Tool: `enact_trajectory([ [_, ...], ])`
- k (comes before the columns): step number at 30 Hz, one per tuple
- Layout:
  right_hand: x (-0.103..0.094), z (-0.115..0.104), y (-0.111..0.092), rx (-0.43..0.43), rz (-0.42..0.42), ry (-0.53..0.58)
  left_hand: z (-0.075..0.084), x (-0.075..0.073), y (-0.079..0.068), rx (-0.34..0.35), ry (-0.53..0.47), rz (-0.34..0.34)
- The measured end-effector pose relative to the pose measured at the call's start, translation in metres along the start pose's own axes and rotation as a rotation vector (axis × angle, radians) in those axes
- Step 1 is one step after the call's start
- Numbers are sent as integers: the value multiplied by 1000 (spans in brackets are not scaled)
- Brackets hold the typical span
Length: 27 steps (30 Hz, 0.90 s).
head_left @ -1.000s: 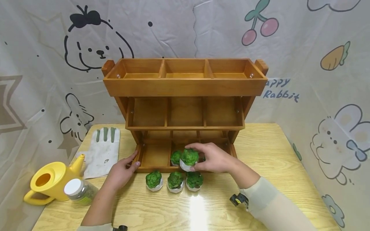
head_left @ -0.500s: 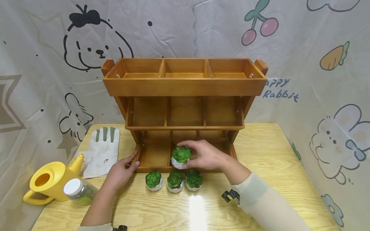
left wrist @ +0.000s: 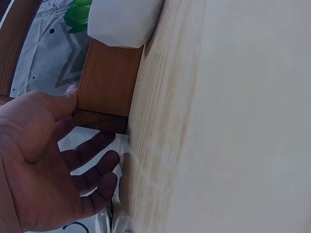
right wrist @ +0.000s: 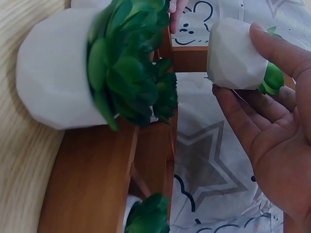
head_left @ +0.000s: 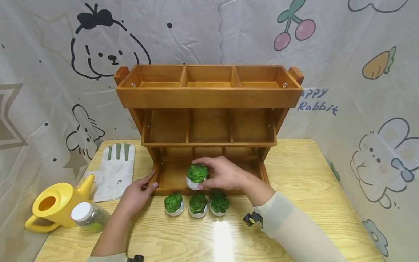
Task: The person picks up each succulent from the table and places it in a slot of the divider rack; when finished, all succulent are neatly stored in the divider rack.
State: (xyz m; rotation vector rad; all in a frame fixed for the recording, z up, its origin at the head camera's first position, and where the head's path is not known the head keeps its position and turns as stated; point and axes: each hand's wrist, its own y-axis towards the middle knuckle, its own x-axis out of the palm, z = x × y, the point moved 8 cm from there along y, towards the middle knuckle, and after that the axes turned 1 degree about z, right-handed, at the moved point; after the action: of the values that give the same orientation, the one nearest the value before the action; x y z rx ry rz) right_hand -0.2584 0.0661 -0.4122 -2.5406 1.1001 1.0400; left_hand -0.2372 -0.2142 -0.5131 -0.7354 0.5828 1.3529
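Note:
My right hand (head_left: 220, 173) holds a small artificial succulent (head_left: 197, 173) in a white faceted pot (right wrist: 235, 56), thumb on one side and fingers on the other. The pot is over the left part of the bottom tier of a wooden three-tier shelf (head_left: 209, 99). My left hand (head_left: 139, 194) touches the left end of that tier, thumb and index finger at its corner (left wrist: 99, 121), the other fingers loosely bent in the left wrist view. Three more potted succulents (head_left: 198, 204) stand in a row on the table before the shelf. Another succulent (right wrist: 149, 213) sits inside the tier, mostly behind my right hand in the head view.
At the left of the wooden table (head_left: 294, 174) stand a yellow watering can (head_left: 57, 203) and a clear jar with a white lid (head_left: 90, 217). A white glove with green fingertips (head_left: 116, 173) lies behind them. A printed cloth (head_left: 209, 32) hangs around the table.
My right hand has carried the potted succulent leftward, from the middle of the bottom tier to over its left part. My left hand has stayed at the tier's left end.

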Motion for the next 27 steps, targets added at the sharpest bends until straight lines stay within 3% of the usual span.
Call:
enact_trajectory([
  [27,29,-13,42,27,-71,-79,-1,1,-1,-23,-8,1],
])
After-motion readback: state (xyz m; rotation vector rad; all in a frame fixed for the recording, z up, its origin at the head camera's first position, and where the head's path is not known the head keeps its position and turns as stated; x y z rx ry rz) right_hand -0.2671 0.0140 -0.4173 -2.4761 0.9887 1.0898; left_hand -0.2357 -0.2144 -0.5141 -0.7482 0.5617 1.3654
